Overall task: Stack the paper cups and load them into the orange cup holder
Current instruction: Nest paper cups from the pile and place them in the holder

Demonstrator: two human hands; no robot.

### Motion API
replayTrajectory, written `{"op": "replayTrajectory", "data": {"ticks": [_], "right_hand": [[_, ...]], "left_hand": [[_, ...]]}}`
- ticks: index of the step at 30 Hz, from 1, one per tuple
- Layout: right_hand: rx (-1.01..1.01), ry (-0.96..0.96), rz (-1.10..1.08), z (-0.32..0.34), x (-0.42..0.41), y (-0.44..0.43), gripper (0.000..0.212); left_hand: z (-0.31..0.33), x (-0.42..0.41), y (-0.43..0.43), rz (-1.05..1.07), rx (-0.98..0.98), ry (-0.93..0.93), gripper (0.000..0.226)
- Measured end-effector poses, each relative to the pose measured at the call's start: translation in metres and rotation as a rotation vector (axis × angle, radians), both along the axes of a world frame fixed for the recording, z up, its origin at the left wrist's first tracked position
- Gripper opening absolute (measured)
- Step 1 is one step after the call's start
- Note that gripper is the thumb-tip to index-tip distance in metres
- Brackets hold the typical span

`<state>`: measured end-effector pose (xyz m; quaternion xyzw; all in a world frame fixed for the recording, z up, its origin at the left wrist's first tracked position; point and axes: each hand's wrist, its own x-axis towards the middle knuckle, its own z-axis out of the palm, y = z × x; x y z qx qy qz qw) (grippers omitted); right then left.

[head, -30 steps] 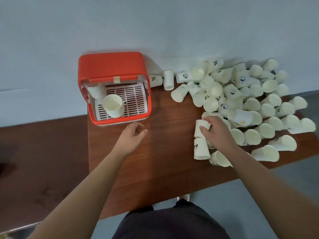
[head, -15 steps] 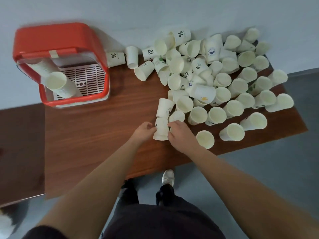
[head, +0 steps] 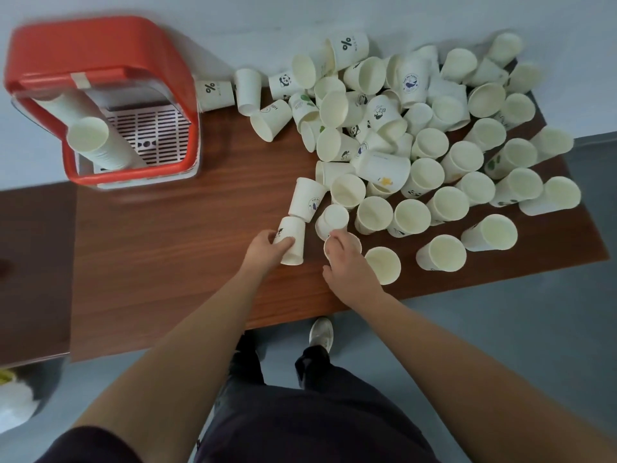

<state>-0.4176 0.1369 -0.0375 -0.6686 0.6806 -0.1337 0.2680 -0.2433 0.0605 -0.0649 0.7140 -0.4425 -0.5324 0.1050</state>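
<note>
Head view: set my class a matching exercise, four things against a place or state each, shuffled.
1 orange plastic cup holder
2 tall stack of white paper cups
3 left hand
4 white percent-sign paper cup

A lies beside holder
B grips printed paper cup
C leans inside holder
D brown wooden table's far left

Pairs: 1-D, 2-C, 3-B, 4-A

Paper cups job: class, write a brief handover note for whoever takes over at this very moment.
Left hand grips a printed cup at the pile's near edge.
Right hand grips another cup beside it.
Done: one stack leans inside the orange cup holder, far left on the table.
To do: dozens of loose cups to stack and load.
</note>
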Motion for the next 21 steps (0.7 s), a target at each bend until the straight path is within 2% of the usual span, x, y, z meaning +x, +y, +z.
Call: {"op": "replayTrajectory", "data": {"ticks": [3,5,7,10,15,21], "right_hand": [[0.027,0.018,0.006,0.000,-0.002,-0.001,0.027],[0.026,0.017,0.041,0.003,-0.001,-0.002,0.020],[0.006,0.027,0.080,0.012,0.002,-0.006,0.013],[-0.037,-0.022,0.124,0.033,0.014,-0.016,0.010],[-0.083,-0.118,0.092,0.068,0.043,-0.049,0.006],[0.034,-0.236,0.048,0.111,0.095,-0.096,0.010]], "left_hand": [[0.006,0.012,0.004,0.201,0.044,0.148,0.050],[0.010,0.021,0.006,0.360,0.121,0.336,0.045],[0.016,0.030,0.007,0.543,0.151,0.530,0.049],[0.033,0.046,0.007,0.709,0.101,0.686,0.053],[0.064,0.090,0.005,0.811,0.055,0.823,0.056],[0.104,0.160,-0.006,0.901,-0.052,0.883,0.054]]}}
